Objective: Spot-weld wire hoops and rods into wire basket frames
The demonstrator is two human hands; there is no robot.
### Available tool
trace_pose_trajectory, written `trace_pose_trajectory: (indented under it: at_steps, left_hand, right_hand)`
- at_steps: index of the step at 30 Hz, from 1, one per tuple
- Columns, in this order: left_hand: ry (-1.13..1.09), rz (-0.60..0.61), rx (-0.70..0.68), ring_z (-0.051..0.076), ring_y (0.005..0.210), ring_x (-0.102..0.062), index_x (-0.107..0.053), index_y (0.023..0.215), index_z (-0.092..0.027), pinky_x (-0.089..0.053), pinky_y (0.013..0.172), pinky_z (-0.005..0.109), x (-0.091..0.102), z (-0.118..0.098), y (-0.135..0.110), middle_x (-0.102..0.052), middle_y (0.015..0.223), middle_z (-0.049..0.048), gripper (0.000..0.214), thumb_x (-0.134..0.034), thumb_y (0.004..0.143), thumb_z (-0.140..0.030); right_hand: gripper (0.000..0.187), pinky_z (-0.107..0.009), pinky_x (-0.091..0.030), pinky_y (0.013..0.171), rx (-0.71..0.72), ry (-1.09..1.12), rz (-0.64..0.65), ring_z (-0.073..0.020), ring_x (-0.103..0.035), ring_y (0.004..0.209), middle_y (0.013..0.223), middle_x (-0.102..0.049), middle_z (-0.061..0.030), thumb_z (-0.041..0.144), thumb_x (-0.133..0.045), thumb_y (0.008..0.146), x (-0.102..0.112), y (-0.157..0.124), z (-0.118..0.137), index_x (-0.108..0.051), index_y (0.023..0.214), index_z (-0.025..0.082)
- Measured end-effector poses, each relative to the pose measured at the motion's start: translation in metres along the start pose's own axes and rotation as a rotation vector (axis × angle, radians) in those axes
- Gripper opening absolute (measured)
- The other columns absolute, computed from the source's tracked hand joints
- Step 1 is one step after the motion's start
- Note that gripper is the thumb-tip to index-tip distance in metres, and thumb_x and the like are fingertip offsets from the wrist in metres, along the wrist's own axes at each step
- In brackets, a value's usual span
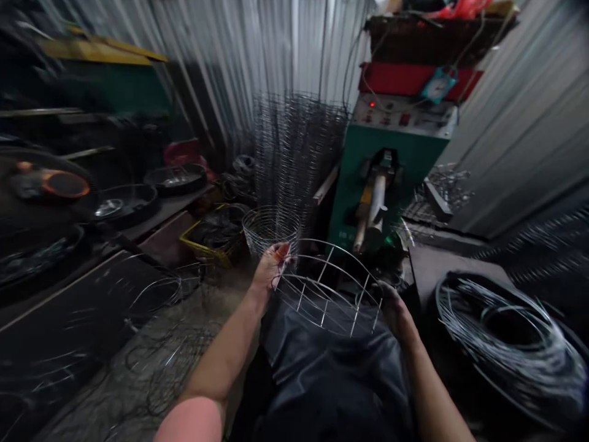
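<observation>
A round wire frame (pixel 327 288), made of curved rings joined by short cross wires, is held above my lap in front of the green machine (pixel 343 184). My left hand (pixel 271 265) is closed on its left side, and an orange-brown covering shows on a finger. At the opposite side my right hand (pixel 396 310), dark and partly blurred, grips the rim. Just beyond my left hand stands a stack of wire rings (pixel 271 228). The machine's electrode arms (pixel 375 205) point toward me, past the frame.
Tall stacks of wire rings (pixel 294 147) rise against the corrugated wall. On the right, a black tub (pixel 442 344) holds a coil of loose wire hoops (pixel 515 319). At left are a yellow crate (pixel 202 247) and round black trays (pixel 133 205). Loose wire pieces (pixel 175 362) litter the floor.
</observation>
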State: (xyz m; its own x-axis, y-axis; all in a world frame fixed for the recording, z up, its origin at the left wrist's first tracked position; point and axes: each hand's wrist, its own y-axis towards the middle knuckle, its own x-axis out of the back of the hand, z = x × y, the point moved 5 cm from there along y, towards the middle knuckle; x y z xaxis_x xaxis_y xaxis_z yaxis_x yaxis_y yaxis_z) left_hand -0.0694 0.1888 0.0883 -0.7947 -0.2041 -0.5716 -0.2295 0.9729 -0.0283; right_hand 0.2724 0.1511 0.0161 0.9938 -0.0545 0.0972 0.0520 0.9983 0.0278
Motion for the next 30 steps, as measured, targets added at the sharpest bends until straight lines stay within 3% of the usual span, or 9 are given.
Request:
trace_pose_trajectory:
  at_steps: [3,6,10,16,19,21,23,25,30]
  left_hand:
    - [-0.037,0.026,0.207,0.006,0.049,-0.043,-0.053,0.068,-0.016,-0.043,0.057,0.024,-0.009,0.034,0.0,-0.047,0.056,-0.006,0.035,-0.077,0.051,-0.036]
    - [0.11,0.033,0.245,0.009,0.062,-0.052,-0.058,0.084,-0.017,-0.041,0.057,0.022,-0.006,0.046,0.002,-0.057,0.071,-0.0009,0.041,-0.077,0.051,-0.034]
    - [0.283,-0.087,0.128,0.011,0.071,-0.055,-0.058,0.091,-0.019,-0.041,0.06,0.021,0.0,0.045,-0.018,-0.059,0.081,0.0005,0.046,-0.075,0.054,-0.039]
    - [0.36,0.147,0.297,0.02,0.091,-0.058,-0.057,0.096,-0.02,-0.047,0.069,0.031,-0.044,0.079,-0.074,-0.06,0.095,0.0057,0.05,-0.072,0.056,-0.045]
    - [0.353,0.148,0.322,0.02,0.087,-0.058,-0.054,0.098,-0.021,-0.049,0.066,0.033,-0.061,0.093,-0.084,-0.059,0.092,0.0037,0.055,-0.076,0.051,-0.039]
    - [0.384,0.14,0.333,0.018,0.082,-0.057,-0.054,0.097,-0.021,-0.05,0.061,0.03,-0.065,0.099,-0.085,-0.057,0.089,0.0022,0.055,-0.077,0.049,-0.035]
    - [0.413,0.135,0.342,0.017,0.078,-0.056,-0.055,0.095,-0.02,-0.049,0.056,0.027,-0.066,0.103,-0.084,-0.056,0.086,0.0009,0.055,-0.078,0.046,-0.032]
    - [0.422,0.117,0.341,0.015,0.074,-0.055,-0.056,0.092,-0.02,-0.047,0.053,0.023,-0.065,0.105,-0.084,-0.056,0.084,0.0,0.054,-0.079,0.043,-0.028]
    - [0.416,0.069,0.342,0.012,0.066,-0.054,-0.059,0.085,-0.02,-0.043,0.05,0.02,-0.067,0.106,-0.084,-0.058,0.081,-0.0013,0.049,-0.078,0.04,-0.023]
  right_hand:
    - [0.053,-0.034,-0.047,0.066,-0.087,0.127,0.243,-0.022,-0.059,0.073,0.079,-0.064,-0.0081,0.062,-0.057,0.065,-0.011,-0.024,0.031,-0.063,0.092,0.018]
    - [0.037,-0.025,-0.042,0.05,-0.196,0.22,0.169,-0.0135,-0.051,0.052,0.062,-0.058,-0.0018,0.052,-0.065,0.066,-0.01,-0.04,0.038,-0.063,0.08,0.018]
    - [0.034,-0.02,-0.037,0.046,-0.204,0.296,0.035,-0.0103,-0.049,0.05,0.06,-0.058,0.0008,0.05,-0.062,0.072,-0.017,-0.045,0.028,-0.063,0.085,0.019]
    - [0.04,-0.023,-0.041,0.053,-0.094,0.27,0.017,-0.0123,-0.053,0.055,0.061,-0.059,0.0008,0.056,-0.057,0.072,-0.056,-0.049,0.014,-0.064,0.087,0.019]
    - [0.041,-0.027,-0.045,0.058,-0.082,0.274,0.031,-0.0141,-0.055,0.058,0.065,-0.06,0.0004,0.057,-0.052,0.076,-0.065,-0.059,-0.001,-0.065,0.09,0.02]
    - [0.038,-0.03,-0.047,0.067,-0.053,0.185,0.065,-0.0164,-0.058,0.068,0.073,-0.064,-0.0008,0.053,-0.051,0.078,-0.056,-0.066,-0.009,-0.065,0.093,0.021]
    - [0.034,-0.033,-0.045,0.08,0.003,0.024,0.056,-0.0193,-0.059,0.085,0.088,-0.066,-0.0026,0.047,-0.055,0.077,-0.025,-0.067,-0.01,-0.065,0.097,0.021]
    - [0.034,-0.036,-0.04,0.089,0.046,-0.15,-0.098,-0.0215,-0.056,0.097,0.101,-0.065,-0.0049,0.04,-0.058,0.075,0.032,-0.063,-0.006,-0.063,0.102,0.02]
    - [0.036,-0.038,-0.04,0.09,-0.03,-0.552,-0.866,-0.0244,-0.056,0.098,0.104,-0.063,-0.0159,0.029,-0.053,0.076,0.235,-0.057,0.016,-0.06,0.105,0.008]
